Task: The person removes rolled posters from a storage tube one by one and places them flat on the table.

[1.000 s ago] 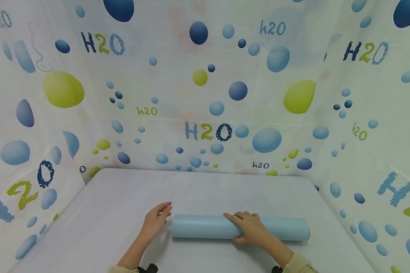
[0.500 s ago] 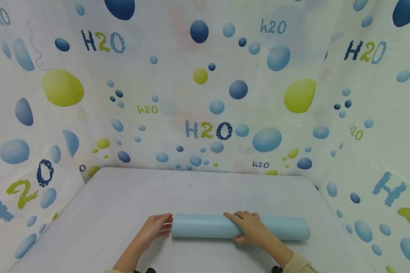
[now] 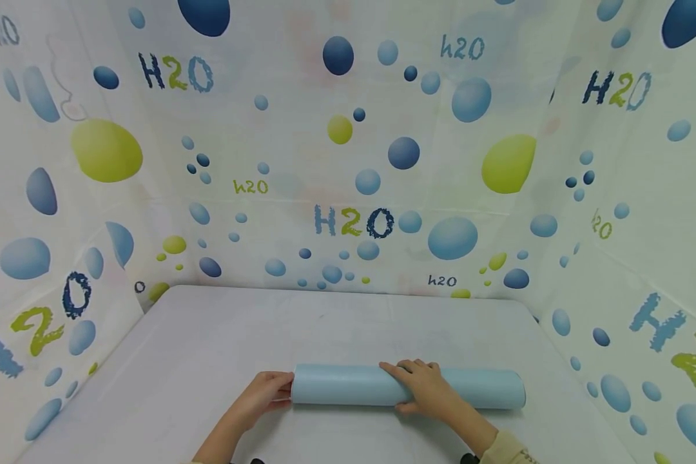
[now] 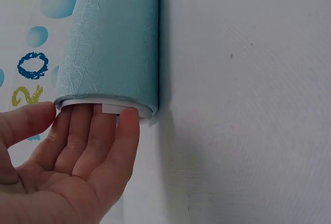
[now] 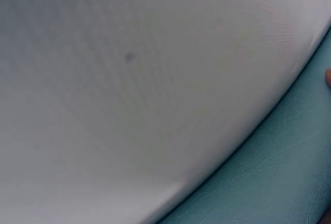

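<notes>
A light blue roll (image 3: 348, 385) of finely creased sheet, like wallpaper, lies crosswise on the white table. At its left end is my left hand (image 3: 261, 394). In the left wrist view, the fingers (image 4: 80, 136) of that hand reach into the roll's hollow end, while its thumb stays outside against the rim, pinching it. A pale inner edge shows at that end. My right hand (image 3: 429, 388) grips the roll right of its middle, thumb on the near side and fingers over the top. The right wrist view shows mostly table, with the roll (image 5: 258, 182) at lower right.
The white table (image 3: 255, 322) stretches behind and in front of the roll. Hanging cloth (image 3: 290, 135) printed with bubbles and H2O lettering encloses it at the back and both sides.
My left hand has come down and right to the roll's left end, and its fingers have gone into the opening. My right hand and the roll have stayed in place.
</notes>
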The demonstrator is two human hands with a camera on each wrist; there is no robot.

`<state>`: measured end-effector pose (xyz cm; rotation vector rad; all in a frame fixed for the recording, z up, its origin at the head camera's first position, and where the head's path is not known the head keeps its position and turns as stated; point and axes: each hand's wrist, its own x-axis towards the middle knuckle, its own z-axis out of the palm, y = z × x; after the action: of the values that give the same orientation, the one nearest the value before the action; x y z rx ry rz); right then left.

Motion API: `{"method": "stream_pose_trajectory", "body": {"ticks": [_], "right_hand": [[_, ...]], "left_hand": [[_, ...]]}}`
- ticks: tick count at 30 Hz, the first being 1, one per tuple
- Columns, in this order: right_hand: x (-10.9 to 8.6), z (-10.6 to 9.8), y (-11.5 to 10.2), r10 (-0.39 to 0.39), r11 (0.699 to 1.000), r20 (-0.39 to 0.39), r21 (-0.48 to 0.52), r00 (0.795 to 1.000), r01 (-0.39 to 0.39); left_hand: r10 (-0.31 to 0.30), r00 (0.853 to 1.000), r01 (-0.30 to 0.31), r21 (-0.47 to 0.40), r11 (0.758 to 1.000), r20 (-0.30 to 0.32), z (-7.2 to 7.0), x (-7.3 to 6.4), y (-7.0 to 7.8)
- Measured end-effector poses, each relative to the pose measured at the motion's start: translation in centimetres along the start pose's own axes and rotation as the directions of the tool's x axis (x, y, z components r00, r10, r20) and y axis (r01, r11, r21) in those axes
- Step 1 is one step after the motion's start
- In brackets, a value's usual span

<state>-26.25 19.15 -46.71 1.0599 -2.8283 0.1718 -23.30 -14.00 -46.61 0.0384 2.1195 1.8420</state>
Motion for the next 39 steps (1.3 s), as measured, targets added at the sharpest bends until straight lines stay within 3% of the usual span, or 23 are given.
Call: {"method": "stream_pose_trajectory", "body": {"ticks": [15,25,38,39], "right_hand": [[0.3,-0.1,0.8,0.006,1.0,0.003,0.003,1.0,-0.006],[0.5,0.1,1.4,-0.005,1.0,0.001,-0.003,1.0,0.005],[0.6,-0.2,1.6,-0.008,1.0,0.005,0.029,1.0,0.008],[0.6,-0.2,1.6,-0.01,0.999,0.004,0.035,1.0,0.01]], "left_hand": [[0.036,0.999,-0.036,0.018,0.999,-0.014,0.1,0.7,-0.2],[0.033,0.993,-0.025,0.072,0.997,-0.116,0.3,1.0,0.0],[0.038,0.984,-0.022,0.092,0.995,-0.172,0.1,0.7,0.3],[0.046,0.987,-0.031,0.097,0.995,-0.156,0.0,0.7,0.3]]}}
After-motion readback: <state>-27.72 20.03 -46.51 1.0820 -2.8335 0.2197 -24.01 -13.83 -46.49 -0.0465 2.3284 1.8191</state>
